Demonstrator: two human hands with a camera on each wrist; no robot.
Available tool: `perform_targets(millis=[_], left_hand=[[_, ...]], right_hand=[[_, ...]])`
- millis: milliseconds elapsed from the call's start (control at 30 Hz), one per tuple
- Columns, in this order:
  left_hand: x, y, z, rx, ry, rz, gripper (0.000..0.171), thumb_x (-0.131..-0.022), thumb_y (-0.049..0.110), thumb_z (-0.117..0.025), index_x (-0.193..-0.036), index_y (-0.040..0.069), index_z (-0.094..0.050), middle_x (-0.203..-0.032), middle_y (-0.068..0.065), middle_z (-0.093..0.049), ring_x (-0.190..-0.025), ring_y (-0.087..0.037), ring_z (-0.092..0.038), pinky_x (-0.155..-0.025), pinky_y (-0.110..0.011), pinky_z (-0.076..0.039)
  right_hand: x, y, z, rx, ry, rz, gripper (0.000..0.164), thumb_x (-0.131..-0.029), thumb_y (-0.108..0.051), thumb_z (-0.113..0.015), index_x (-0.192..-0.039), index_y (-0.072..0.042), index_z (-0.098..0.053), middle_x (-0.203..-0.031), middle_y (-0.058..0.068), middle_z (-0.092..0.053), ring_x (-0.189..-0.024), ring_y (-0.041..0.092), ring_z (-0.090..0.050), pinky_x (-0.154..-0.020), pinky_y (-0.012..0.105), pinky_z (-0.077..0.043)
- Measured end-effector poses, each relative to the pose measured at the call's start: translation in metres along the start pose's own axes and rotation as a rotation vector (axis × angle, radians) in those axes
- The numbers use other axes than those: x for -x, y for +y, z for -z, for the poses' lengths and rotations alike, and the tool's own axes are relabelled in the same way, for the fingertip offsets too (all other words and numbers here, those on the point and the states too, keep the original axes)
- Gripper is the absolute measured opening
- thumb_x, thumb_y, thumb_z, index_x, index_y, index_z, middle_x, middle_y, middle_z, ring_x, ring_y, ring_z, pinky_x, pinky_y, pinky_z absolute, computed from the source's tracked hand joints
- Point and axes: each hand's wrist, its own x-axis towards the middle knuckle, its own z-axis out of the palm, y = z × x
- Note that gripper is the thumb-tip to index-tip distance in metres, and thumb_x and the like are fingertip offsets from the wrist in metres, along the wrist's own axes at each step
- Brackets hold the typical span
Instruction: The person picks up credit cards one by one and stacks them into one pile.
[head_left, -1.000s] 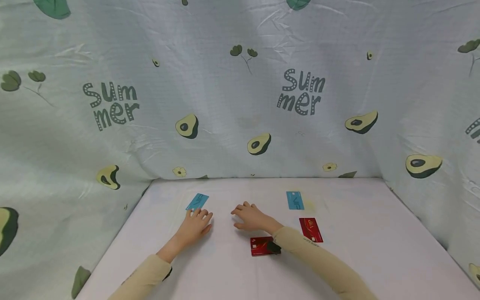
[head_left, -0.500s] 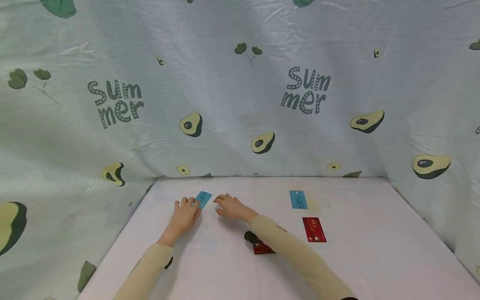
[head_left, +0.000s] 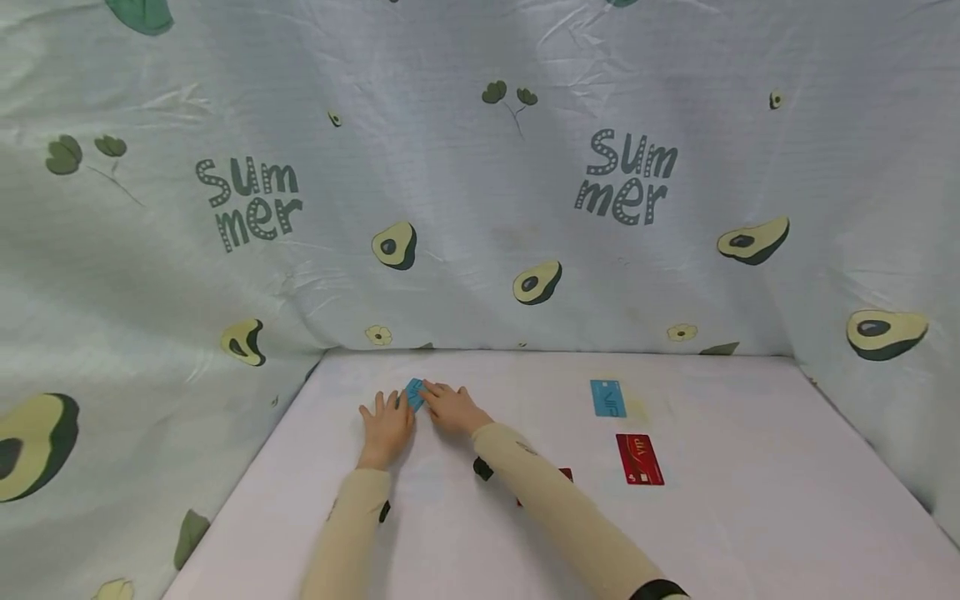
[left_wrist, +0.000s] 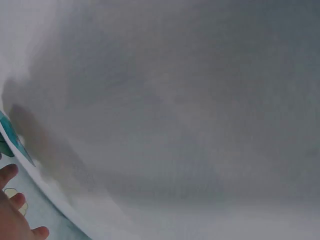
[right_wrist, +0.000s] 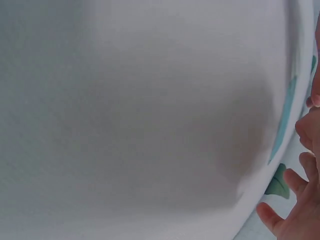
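A blue card marked VIP lies at the back left of the white table, partly covered by fingers. At its left edge is my left hand, fingers spread, thumb side by the card. From the right, my right hand reaches over with its foremost fingers on the card's right part. In the left wrist view the card shows as a thin strip above the left fingers. The right wrist view has the card near the spread right fingers. Whether either thumb is under the card is hidden.
A second blue card lies at the back right, with a red VIP card in front of it. Another red card is mostly hidden under my right forearm. A printed curtain hangs behind the table.
My right hand has moved left to the blue card and now touches it. My left hand shifted to the card's left side. The head view has turned slightly left.
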Motion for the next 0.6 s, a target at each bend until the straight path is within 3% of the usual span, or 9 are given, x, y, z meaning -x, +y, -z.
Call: perform_targets(millis=[133, 267, 600], left_hand=[[0.0033, -0.0018, -0.0024, -0.001, -0.063, 0.018, 0.041, -0.094, 0.026, -0.039, -0.125, 0.002, -0.048, -0.127, -0.02, -0.048, -0.123, -0.045, -0.032, -0.091, -0.071, -0.018], [0.0047, -0.0029, -0.0043, 0.012, -0.079, 0.024, 0.039, -0.093, 0.027, -0.041, -0.121, 0.003, -0.052, -0.125, -0.019, -0.05, -0.121, -0.045, -0.034, -0.09, -0.071, -0.018], [-0.0001, -0.0059, -0.0008, -0.005, -0.013, -0.068, 0.031, -0.087, 0.028, -0.054, -0.106, 0.004, -0.06, -0.116, -0.017, -0.057, -0.113, -0.041, -0.043, -0.087, -0.069, -0.025]], right_hand=[[-0.0003, -0.0007, -0.0049, 0.085, -0.033, -0.006, 0.045, -0.096, -0.028, -0.035, -0.14, -0.022, -0.028, -0.148, -0.008, -0.02, -0.133, 0.013, -0.028, -0.1, 0.045, -0.034], [0.0013, -0.0008, -0.0067, 0.086, -0.076, -0.018, 0.045, -0.096, -0.029, -0.034, -0.14, -0.022, -0.027, -0.148, -0.01, -0.022, -0.133, 0.013, -0.028, -0.102, 0.045, -0.031], [0.0044, -0.0018, -0.0019, 0.117, -0.079, -0.017, 0.043, -0.096, -0.03, -0.034, -0.139, -0.024, -0.031, -0.145, -0.011, -0.028, -0.132, 0.016, -0.031, -0.102, 0.043, -0.032]])
